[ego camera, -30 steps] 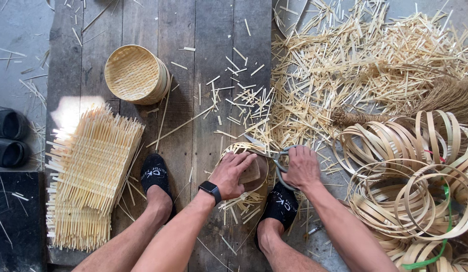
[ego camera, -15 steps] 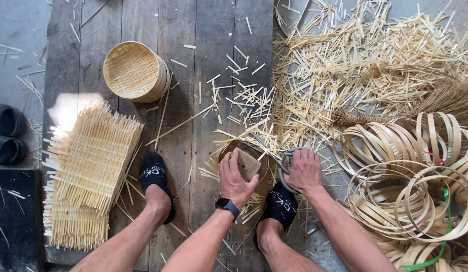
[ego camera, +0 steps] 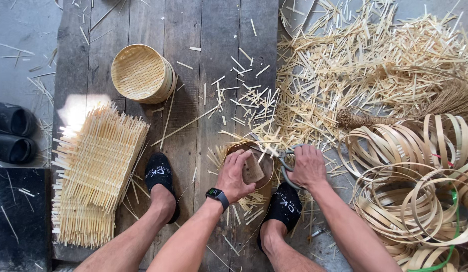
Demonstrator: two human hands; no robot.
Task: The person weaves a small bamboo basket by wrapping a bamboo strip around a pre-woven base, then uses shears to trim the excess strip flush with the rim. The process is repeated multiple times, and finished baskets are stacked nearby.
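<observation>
Your left hand [ego camera: 236,174] presses a small wooden block [ego camera: 252,170] down into the round bamboo frame [ego camera: 266,166] between your feet; keep that pressure flat so the mat inside stays seated. Your right hand [ego camera: 308,167] is closed around the scissors [ego camera: 284,161] at the frame's right edge; cut close along the rim, turning the frame rather than your wrist. Farther off lie the stacked woven mats [ego camera: 95,171], a finished basket [ego camera: 142,73] and the bamboo hoops [ego camera: 415,176].
</observation>
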